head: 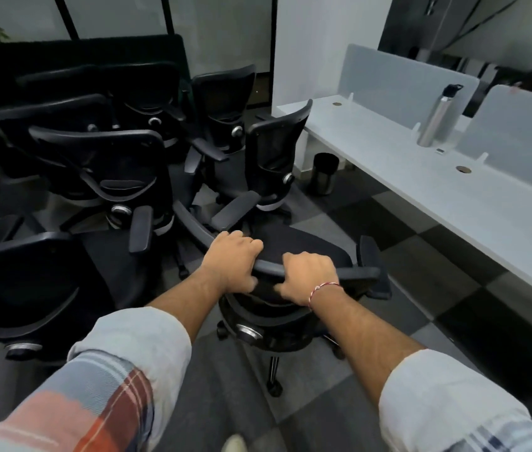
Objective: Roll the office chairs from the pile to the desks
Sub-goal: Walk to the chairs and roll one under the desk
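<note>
A black mesh office chair [303, 246] stands right in front of me with its backrest toward me. My left hand [232, 262] grips the top rim of that backrest, fingers curled over it. My right hand [307, 275], with a red thread band at the wrist, grips the same rim a little to the right. Behind and to the left, several black office chairs [108, 168] crowd together in a pile. A long white desk [447, 197] with grey divider panels runs along the right side.
A steel water bottle [435, 119] stands on the desk by a divider. A small dark bin [323, 172] sits on the floor under the desk's far end. Another chair [20, 285] is close at my left. Grey checkered carpet stretches between chair and desk.
</note>
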Motion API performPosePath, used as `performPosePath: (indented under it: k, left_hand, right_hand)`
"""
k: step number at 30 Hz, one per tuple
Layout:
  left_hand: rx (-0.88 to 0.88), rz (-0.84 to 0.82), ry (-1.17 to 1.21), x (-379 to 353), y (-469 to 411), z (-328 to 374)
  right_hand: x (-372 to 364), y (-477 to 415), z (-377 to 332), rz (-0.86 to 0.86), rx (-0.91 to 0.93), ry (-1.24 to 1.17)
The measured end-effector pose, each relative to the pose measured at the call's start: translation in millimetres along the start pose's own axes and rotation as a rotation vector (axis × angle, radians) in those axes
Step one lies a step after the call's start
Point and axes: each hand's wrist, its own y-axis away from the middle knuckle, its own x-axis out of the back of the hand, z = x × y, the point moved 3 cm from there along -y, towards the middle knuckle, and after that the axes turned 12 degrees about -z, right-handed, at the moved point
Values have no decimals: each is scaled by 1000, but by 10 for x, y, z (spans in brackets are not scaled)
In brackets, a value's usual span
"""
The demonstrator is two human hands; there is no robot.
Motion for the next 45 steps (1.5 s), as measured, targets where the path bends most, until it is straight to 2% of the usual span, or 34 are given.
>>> performPosePath:
  k: [3,6,10,21,34,45]
  left_hand:
    - [-69,-13,66,37,-6,306]
    - [-51,-45,153,29,24,503]
    - [-30,-111,95,7,92,693]
    - [-63,-75,32,15,461,1034]
    - [-255,-41,-34,36,921,1524]
    - [-494,-19,-100,90,1346,1965]
  right_hand:
    - [-67,228,351,16,-19,54]
    - [-72,396,631,-13,-2,74]
    - [-111,627,794,-25,-7,87]
    - [-328,1259,675,6,-88,95]
    - [-587,2205,507,9,-296,70]
    - [-809,3105,209,2,-495,15]
